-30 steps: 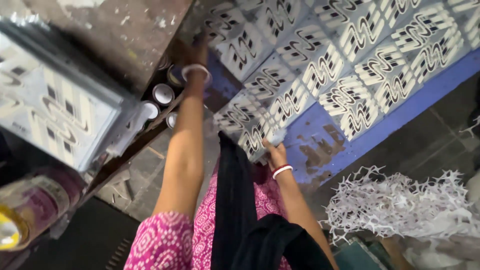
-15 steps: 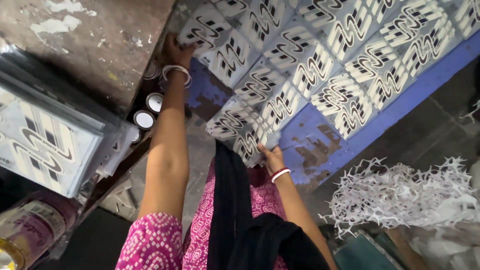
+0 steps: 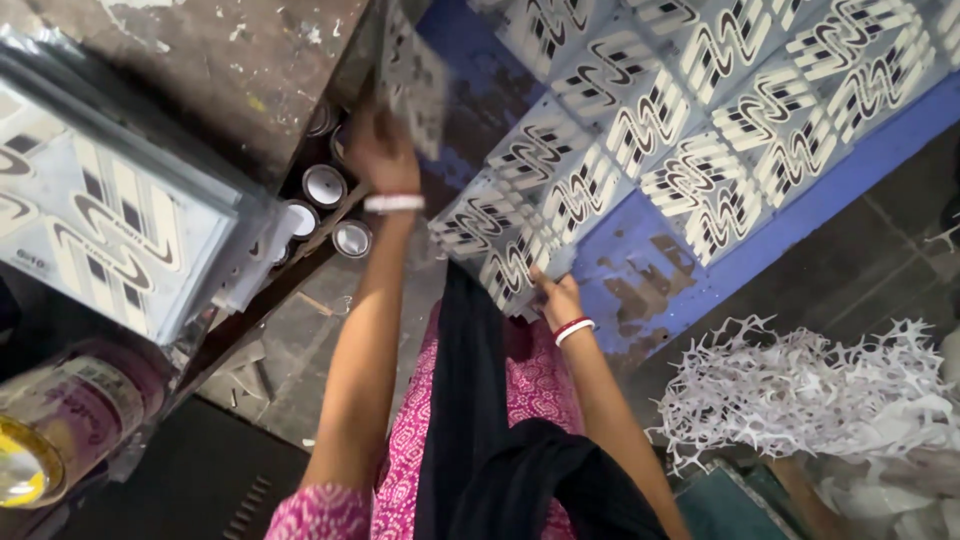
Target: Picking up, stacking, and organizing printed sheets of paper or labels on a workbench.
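Left hand [image 3: 378,150] grips a lifted sticker sheet [image 3: 412,75] above the blue table's [image 3: 640,270] near edge; right hand [image 3: 556,296] pinches the sheet row [image 3: 520,240] there.

Row of white-capped cans [image 3: 325,185] on a low shelf beside the blue table [image 3: 800,215]. Framed printing screen [image 3: 110,230] with a wavy black pattern at left. Pink-labelled tin [image 3: 60,425] with yellow lid at lower left. Heap of white cut-out paper scraps [image 3: 810,395] at lower right.
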